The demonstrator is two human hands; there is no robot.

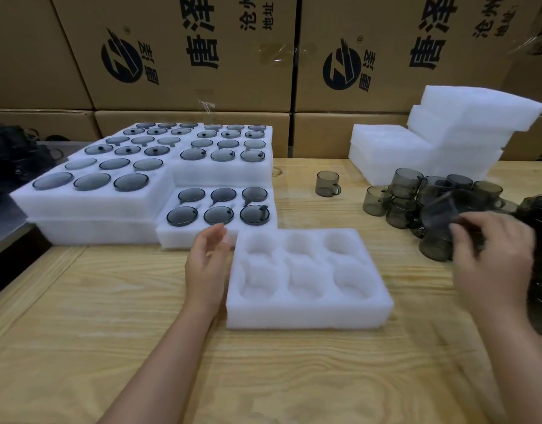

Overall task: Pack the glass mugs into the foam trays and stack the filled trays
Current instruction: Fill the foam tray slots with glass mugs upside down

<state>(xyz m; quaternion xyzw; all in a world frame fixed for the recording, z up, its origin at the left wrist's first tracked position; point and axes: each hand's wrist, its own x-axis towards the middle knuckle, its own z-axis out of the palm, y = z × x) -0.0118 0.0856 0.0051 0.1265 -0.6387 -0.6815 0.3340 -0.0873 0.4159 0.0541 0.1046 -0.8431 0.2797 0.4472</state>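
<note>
Wooden table [80, 332], empty tray [306, 319] near-center. Beside it the left hand [207, 267] is loose, open, holding nothing. At right, the right hand [493, 261] pinches a blurry mug [439, 211] over the pile [404, 206]. Clip those and glass could chip.

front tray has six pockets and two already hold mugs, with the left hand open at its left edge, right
Not quite. The head view shows all six pockets of the tray empty; the mugs lie loose on the right. The left hand is open at its left edge, as you say.
</note>
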